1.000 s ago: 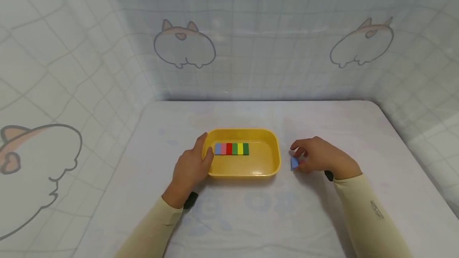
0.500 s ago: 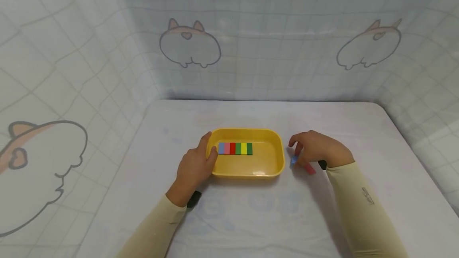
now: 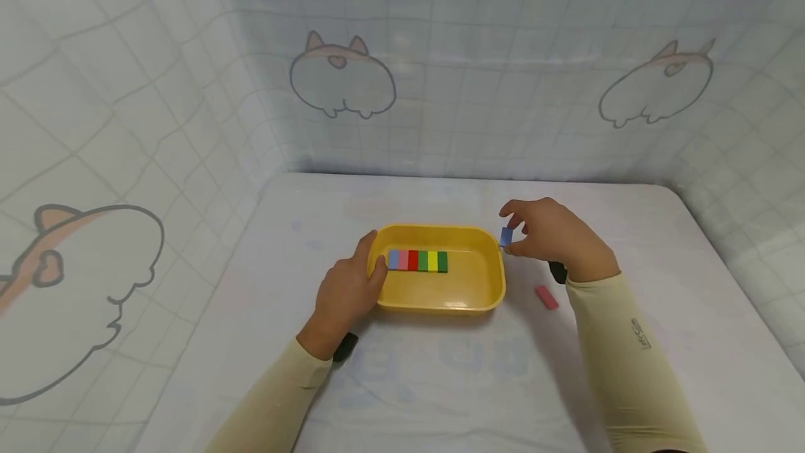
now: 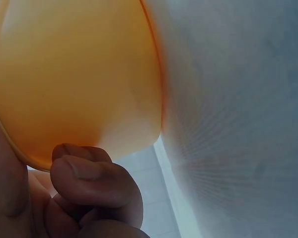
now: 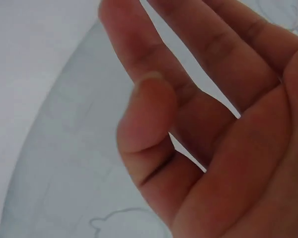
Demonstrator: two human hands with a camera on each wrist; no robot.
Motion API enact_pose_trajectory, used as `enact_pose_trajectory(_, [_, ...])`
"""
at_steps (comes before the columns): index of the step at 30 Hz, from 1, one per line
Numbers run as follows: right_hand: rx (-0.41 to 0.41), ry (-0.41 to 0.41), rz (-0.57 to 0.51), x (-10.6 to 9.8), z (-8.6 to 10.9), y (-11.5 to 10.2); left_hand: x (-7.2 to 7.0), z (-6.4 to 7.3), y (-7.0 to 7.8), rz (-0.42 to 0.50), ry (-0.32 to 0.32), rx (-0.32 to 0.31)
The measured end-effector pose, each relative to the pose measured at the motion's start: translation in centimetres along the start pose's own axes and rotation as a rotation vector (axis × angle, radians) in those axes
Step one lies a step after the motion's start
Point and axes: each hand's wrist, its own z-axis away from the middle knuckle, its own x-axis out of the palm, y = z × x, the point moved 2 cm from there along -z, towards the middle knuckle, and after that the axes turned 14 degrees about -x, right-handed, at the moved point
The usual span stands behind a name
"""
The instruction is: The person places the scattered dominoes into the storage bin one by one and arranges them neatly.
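Note:
A shallow yellow plastic tray is on the table, its left rim gripped by my left hand, with the thumb over the inside edge. In the left wrist view, curled fingers lie against the tray's outer wall. Inside the tray runs a row of small coloured blocks: blue, pink, red, green, yellow, green. Beyond the tray's right rim, my right hand pinches a small blue block between thumb and fingers. The right wrist view shows the thumb and fingers, with the block hidden.
A single pinkish-red block lies on the white-covered table, right of the tray and below the right hand. Pale grid-patterned curtains with animal drawings surround the table at the back and sides.
My right hand has lifted the blue block from the table and moved it up and left to the tray's right rim. The pinkish-red block is now uncovered. My left hand stays on the tray.

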Motion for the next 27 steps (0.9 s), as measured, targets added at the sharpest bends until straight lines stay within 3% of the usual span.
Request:
enact_pose_trajectory(7, [-0.134,0.072,-0.014,-0.3,-2.2,-2.8,0.0,0.1,0.0,0.012,0.030,0.020])
enact_pose_trajectory(17, [-0.299,0.151,-0.079,2.0,-5.0,-5.1,0.3,-0.1,-0.1,0.008,0.039,0.032])
enact_pose_trajectory(27, [-0.300,0.189,-0.115,4.4,-6.3,-5.8,0.4,-0.3,-0.4,-0.017,0.038,0.025])
